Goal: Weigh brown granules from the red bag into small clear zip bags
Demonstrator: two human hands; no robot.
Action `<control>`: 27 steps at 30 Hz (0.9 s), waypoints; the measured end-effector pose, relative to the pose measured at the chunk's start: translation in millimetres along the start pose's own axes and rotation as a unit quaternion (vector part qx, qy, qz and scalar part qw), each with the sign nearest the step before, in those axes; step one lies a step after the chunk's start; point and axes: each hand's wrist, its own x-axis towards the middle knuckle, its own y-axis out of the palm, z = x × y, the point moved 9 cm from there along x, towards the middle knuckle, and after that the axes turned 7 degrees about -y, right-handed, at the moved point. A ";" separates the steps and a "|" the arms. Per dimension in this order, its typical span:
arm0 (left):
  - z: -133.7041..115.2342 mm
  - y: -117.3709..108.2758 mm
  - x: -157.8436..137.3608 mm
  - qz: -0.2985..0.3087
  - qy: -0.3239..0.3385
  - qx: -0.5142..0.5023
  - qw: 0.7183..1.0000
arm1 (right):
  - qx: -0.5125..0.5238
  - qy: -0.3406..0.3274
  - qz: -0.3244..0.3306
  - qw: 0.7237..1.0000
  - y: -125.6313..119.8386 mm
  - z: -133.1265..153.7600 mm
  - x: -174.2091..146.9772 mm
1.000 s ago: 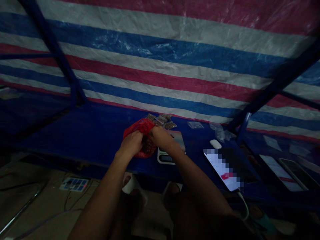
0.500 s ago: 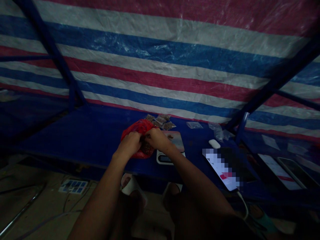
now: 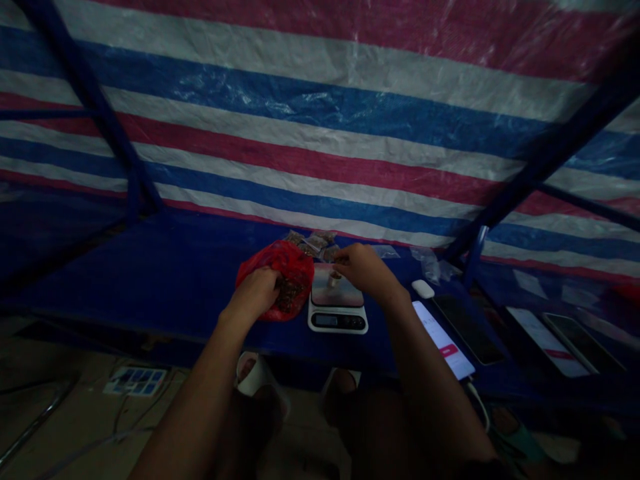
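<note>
A red plastic bag point(image 3: 300, 257) lies spread on the blue table, with dark brown dried bits point(image 3: 287, 297) inside. My left hand point(image 3: 255, 292) is closed at its left side, fingers curled over the plastic and partly hidden in it. Right of the bag sits a white digital kitchen scale point(image 3: 339, 320), bearing a small cup point(image 3: 333, 279) on its plate. Just above the cup, my right hand point(image 3: 363, 267) pinches its fingertips together on what look like a few of the brown bits.
Several small clear bags point(image 3: 315, 241) of brown bits lie behind the scale. Flat clear bags point(image 3: 427, 263), a white earphone case point(image 3: 423, 289), a lit phone point(image 3: 445, 340) and a dark phone point(image 3: 467, 330) are on the right. A striped tarp point(image 3: 300, 153) and blue frame posts point(image 3: 100, 120) close off the back.
My right hand has come out of the red bag and moved right, over the scale, whose display is now uncovered. My left hand stays at the bag, which lies wider open.
</note>
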 end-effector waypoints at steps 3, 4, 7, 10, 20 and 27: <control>-2.7 -0.7 0.0 0.002 -0.002 -0.002 1.000 | -0.024 0.005 0.021 0.999 2.2 -1.3 -1.0; -3.2 -1.1 0.0 0.006 -0.006 -0.003 1.000 | -0.031 0.006 0.029 0.999 3.4 -1.2 -1.0; -3.4 -2.8 0.0 0.018 -0.025 -0.007 0.999 | -0.042 0.010 0.046 0.998 5.7 -1.5 -1.5; -2.5 -4.2 0.2 0.020 -0.041 -0.005 0.999 | -0.039 0.016 0.049 0.998 5.3 -2.7 -2.2; -2.8 -3.4 0.9 0.030 -0.050 0.010 0.998 | -0.045 0.002 0.069 0.997 9.0 -3.4 2.7; -0.8 -3.5 4.4 0.016 -0.043 0.000 0.999 | -0.021 -0.012 0.061 0.998 9.1 -2.4 2.8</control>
